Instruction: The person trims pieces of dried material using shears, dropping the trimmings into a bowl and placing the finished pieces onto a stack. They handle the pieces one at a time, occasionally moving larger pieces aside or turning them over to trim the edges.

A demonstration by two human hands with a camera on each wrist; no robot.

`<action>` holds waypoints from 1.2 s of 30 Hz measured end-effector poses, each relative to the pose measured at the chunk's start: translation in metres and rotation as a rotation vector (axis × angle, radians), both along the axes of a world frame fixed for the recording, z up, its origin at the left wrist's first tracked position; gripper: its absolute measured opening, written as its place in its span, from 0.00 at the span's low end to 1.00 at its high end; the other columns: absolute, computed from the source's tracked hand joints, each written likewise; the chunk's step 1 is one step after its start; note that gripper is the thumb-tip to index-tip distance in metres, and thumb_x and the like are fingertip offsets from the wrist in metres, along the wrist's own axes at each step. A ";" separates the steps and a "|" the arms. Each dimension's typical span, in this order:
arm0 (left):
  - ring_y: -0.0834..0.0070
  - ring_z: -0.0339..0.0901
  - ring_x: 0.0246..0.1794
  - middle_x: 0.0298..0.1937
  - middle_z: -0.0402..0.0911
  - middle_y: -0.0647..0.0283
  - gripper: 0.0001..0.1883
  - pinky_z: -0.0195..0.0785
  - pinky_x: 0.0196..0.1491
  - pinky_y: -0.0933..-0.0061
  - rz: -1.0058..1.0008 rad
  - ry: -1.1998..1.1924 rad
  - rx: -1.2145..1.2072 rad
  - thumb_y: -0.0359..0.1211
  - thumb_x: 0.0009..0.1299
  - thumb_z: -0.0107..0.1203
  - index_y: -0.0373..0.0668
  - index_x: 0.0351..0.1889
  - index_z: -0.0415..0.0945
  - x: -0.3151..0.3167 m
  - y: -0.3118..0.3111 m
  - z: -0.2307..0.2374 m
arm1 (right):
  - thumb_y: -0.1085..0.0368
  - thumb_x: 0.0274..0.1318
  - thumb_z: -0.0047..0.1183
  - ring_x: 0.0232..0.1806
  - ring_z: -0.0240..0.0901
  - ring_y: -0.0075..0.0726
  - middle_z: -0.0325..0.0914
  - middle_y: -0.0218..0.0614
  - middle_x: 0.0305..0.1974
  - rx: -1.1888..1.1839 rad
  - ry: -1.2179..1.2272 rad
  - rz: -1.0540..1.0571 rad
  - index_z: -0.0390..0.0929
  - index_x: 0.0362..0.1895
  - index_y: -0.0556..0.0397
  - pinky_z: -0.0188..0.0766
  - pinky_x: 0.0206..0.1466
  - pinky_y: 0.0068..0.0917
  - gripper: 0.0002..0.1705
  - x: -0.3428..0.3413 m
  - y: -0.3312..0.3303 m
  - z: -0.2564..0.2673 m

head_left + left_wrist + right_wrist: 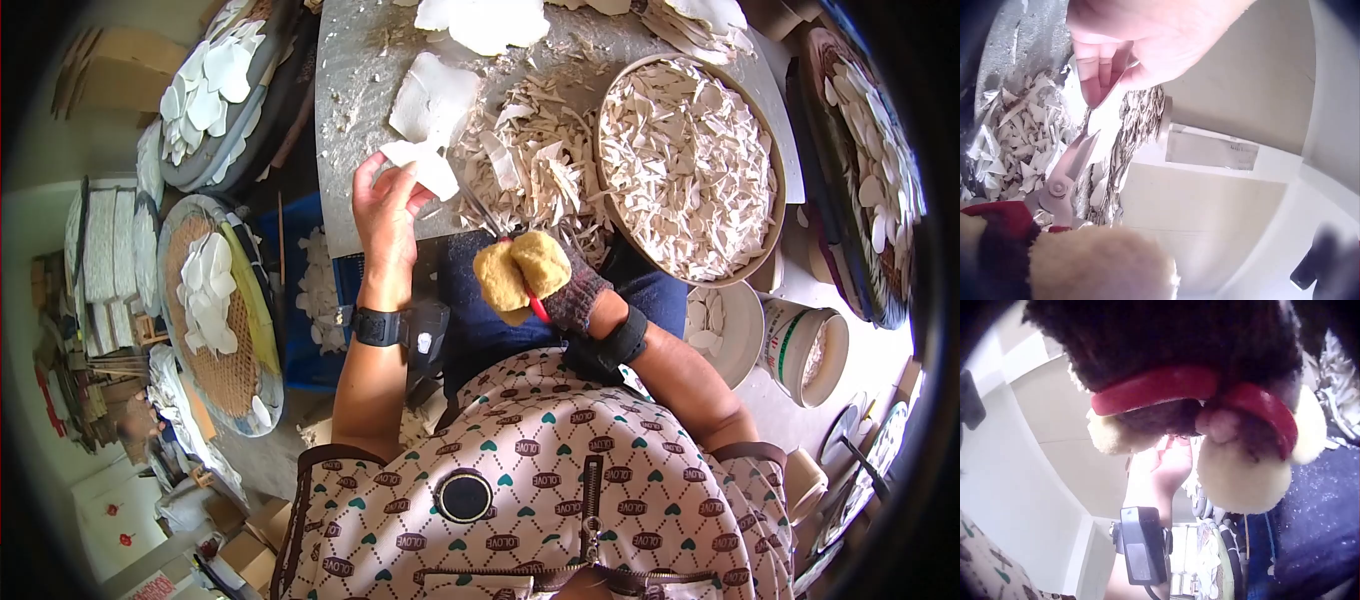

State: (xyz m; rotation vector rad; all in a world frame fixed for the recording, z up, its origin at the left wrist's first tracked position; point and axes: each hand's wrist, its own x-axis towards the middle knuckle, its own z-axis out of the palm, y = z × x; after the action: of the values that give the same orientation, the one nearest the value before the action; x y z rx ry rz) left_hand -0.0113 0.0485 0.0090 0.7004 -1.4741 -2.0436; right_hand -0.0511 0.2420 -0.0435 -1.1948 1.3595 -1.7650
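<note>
In the head view a thin white sheet piece (428,168) is pinched between the thumb and fingers of my left hand (385,215). My gloved right hand (578,290) grips red-handled scissors (538,306) padded with yellow sponge (512,275). The left wrist view shows the scissor blades (1077,157) at the lower edge of the white piece (1107,125), just below my left hand (1141,44). Red handles (1157,387) curve around my gloved right hand (1166,344) in the right wrist view.
A round tray of white scraps (690,170) stands at the right of the metal table (350,120). Loose offcuts (540,170) lie beside it, with larger sheets (435,98) behind. Round baskets of white pieces (210,290) stand at the left, buckets (805,355) at the right.
</note>
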 end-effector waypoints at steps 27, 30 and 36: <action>0.74 0.75 0.44 0.47 0.76 0.58 0.20 0.67 0.47 0.76 0.153 -0.483 -0.775 0.22 0.62 0.47 0.35 0.55 0.67 0.123 -0.132 0.003 | 0.73 0.56 0.46 0.44 0.72 0.27 0.73 0.37 0.46 0.005 -0.267 0.218 0.69 0.48 0.59 0.68 0.51 0.24 0.14 0.014 0.026 -0.030; 0.71 0.73 0.47 0.47 0.76 0.57 0.18 0.63 0.52 0.73 0.153 -0.448 -1.175 0.20 0.59 0.48 0.37 0.49 0.72 0.097 -0.108 0.026 | 0.67 0.46 0.54 0.39 0.74 0.36 0.77 0.42 0.37 0.143 -0.168 0.206 0.75 0.40 0.55 0.69 0.44 0.28 0.14 0.024 0.032 0.012; 0.68 0.68 0.55 0.52 0.74 0.58 0.23 0.60 0.58 0.73 -0.420 -0.226 -1.257 0.16 0.55 0.44 0.44 0.49 0.74 -0.020 0.005 0.004 | 0.63 0.41 0.55 0.32 0.74 0.43 0.75 0.43 0.28 0.298 0.126 0.167 0.71 0.39 0.54 0.68 0.36 0.30 0.18 0.024 0.040 0.073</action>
State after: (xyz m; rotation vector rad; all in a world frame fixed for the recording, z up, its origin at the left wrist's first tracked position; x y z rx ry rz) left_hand -0.0316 0.0531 0.0129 0.0691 -2.7081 -0.8527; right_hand -0.0274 0.2823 0.0297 -1.2279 1.4873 -1.3375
